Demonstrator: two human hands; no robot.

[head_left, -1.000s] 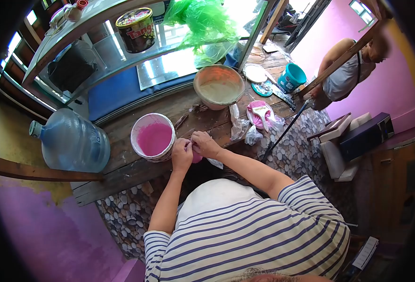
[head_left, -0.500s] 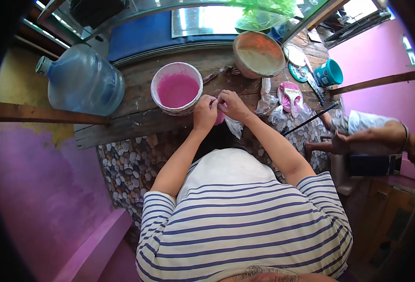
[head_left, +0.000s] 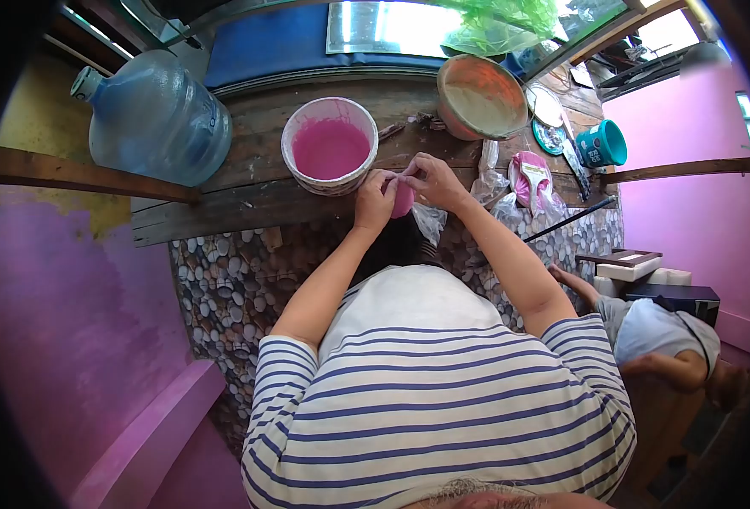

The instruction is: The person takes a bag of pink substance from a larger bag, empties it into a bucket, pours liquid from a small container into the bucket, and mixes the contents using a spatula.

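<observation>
Hands (head_left: 400,188) pinch together on a smooth, rounded pink bag (head_left: 402,202) above cobbled flooring (head_left: 230,284).

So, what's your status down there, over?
Left hand and right hand pinching a pink bundle near its top. Pink-filled bucket close beside left hand. Nothing visibly blocking.
</observation>
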